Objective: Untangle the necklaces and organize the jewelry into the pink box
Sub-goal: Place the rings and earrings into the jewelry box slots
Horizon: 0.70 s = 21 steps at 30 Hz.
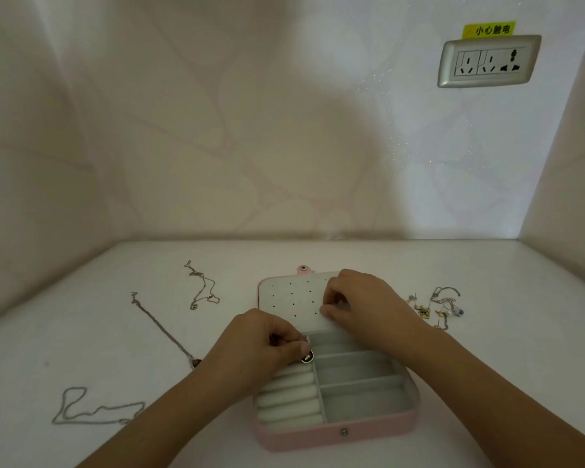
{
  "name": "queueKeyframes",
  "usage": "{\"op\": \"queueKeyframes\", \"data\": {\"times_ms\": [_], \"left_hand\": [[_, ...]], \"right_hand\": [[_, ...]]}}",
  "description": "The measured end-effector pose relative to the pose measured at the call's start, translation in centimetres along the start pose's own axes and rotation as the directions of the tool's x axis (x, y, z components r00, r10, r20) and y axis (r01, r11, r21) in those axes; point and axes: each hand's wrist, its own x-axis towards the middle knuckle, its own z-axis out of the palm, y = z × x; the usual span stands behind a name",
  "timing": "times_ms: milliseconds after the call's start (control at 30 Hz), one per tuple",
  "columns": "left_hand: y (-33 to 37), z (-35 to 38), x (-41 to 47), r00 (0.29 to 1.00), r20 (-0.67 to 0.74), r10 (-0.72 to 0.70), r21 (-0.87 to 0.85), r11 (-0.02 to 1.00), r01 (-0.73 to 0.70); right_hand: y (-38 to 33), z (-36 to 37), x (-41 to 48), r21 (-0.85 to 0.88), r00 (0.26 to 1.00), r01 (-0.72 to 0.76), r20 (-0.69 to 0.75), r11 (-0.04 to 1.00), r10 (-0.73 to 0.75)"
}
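On a white counter (81, 332) against a pale wall, a pink box (338, 437) lies open at the near centre. Its lid (291, 298), a pale panel dotted with small holes, is folded flat on the far side.

The left hand (250, 342) hovers over the padded rolls (291, 400) in the box's left half, its fingers (298, 347) pinching a dark round piece (306, 357). The right hand (362, 298) rests on the lid with its fingertips bunched against the panel. Whether they hold anything cannot be told.

Three necklaces lie apart on the left: a far necklace (201, 287), a long necklace (163, 329) running diagonally, and a near necklace (92, 408). A small heap of jewelry (436, 307) sits to the right of the box and looks tangled.

The likely risks:
- The round piece could slip from so light a pinch and drop between the rolls or into the wrong compartment.
- The left forearm lies close to the long necklace's near end and could drag it.
- Tugging at the heap could tighten its knots.
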Motion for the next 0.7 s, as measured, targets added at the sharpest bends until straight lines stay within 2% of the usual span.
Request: {"op": "queueKeyframes", "data": {"times_ms": [300,700], "left_hand": [[-0.43,0.49,-0.01,0.996,-0.076,0.043,0.188,0.982,-0.028],[-0.98,0.68,0.05,0.993,-0.092,0.073,0.221,0.974,-0.051]], "right_hand": [[0.03,0.00,0.01,-0.001,1.000,0.007,0.015,1.000,-0.007],[0.11,0.04,0.01,0.004,1.000,0.011,0.013,1.000,-0.011]]}}
